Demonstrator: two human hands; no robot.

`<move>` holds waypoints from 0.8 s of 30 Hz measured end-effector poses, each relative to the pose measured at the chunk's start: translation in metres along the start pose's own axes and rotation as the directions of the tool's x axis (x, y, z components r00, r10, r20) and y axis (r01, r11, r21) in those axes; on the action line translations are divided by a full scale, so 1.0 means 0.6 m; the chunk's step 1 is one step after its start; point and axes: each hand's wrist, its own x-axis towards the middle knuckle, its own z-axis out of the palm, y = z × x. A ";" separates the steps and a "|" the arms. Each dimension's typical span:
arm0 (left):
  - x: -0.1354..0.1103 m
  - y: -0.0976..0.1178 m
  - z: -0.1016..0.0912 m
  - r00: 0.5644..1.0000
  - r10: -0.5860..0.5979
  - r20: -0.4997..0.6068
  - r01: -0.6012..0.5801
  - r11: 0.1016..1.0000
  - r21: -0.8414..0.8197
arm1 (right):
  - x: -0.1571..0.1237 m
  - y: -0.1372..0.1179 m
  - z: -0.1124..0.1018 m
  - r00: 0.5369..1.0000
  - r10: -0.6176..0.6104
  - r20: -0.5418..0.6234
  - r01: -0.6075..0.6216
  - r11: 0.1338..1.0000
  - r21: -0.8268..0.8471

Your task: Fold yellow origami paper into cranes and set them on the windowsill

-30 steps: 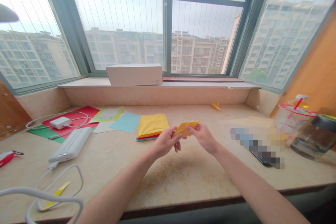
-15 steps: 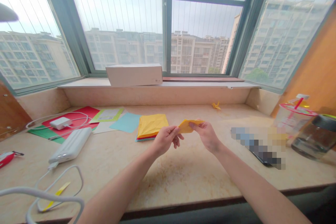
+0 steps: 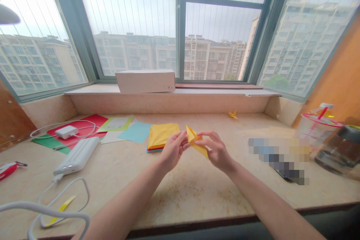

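Between my hands, above the stone counter, is a folded piece of yellow origami paper [image 3: 198,145], tilted with a pointed tip upward. My left hand [image 3: 174,147] pinches its left edge between thumb and fingers. On the other side my right hand [image 3: 216,148] grips the paper, its index and middle fingers lying across a fold. Just behind my left hand lies a stack of yellow paper [image 3: 163,135] with red and blue sheets beneath. A small folded yellow paper figure [image 3: 233,114] rests at the back of the counter.
Coloured sheets [image 3: 136,132], a white power bank [image 3: 77,155] and cables lie to the left. A blurred-out dark object [image 3: 277,161], a plastic cup [image 3: 317,131] and a dark-lidded jar [image 3: 339,152] stand at right. A white box [image 3: 146,81] sits on the sill.
The folded yellow paper has turned from lying nearly flat to tilted, with a tip pointing up. My right hand has shifted its fingers onto the fold.
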 end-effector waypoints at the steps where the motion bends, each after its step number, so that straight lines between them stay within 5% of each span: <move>1: -0.001 0.000 0.001 1.000 -0.001 0.031 0.001 1.000 0.000 | -0.001 0.001 0.002 1.000 -0.019 0.024 0.020 0.999 -0.044; 6: -0.004 -0.001 0.001 0.998 0.038 0.054 -0.039 0.999 0.015 | 0.001 -0.006 0.006 0.987 -0.054 0.154 0.067 0.994 -0.083; 10: 0.001 -0.007 -0.006 0.999 0.048 -0.011 -0.047 0.997 0.059 | 0.004 -0.007 0.009 0.994 0.013 0.109 -0.009 0.999 -0.041; 17: 0.001 -0.012 -0.009 1.000 0.015 0.027 -0.019 0.990 0.141 | -0.001 0.008 0.016 0.992 0.096 0.085 -0.092 0.994 -0.052; 24: 0.001 -0.014 -0.011 0.999 -0.003 -0.038 0.011 0.977 0.214 | 0.001 0.002 0.011 0.980 -0.019 0.199 0.020 1.000 -0.001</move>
